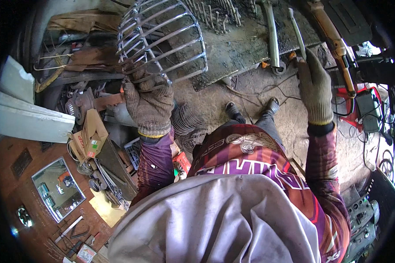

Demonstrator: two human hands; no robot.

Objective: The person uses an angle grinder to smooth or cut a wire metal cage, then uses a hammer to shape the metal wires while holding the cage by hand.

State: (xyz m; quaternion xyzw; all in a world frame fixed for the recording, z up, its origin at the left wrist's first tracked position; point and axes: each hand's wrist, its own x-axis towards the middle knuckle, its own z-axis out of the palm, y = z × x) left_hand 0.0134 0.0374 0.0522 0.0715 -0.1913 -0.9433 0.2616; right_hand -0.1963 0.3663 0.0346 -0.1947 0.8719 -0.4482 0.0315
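Note:
My left hand [148,101], in a knitted work glove, grips the rim of a round metal wire guard [162,39] and holds it tilted up over the workbench. My right hand [315,85], gloved too, is closed around a thin metal tool [297,33] whose shaft points up and away toward the bench. Both sleeves are purple and red. My shoes [250,109] stand on the dirt floor below the bench edge.
A dark steel workbench top [245,48] lies ahead with a metal bar [272,35] on it. An orange-handled tool [333,39] hangs at the right. Cardboard boxes [90,136], scrap parts and a mirror [57,188] crowd the left. Cables run across the floor.

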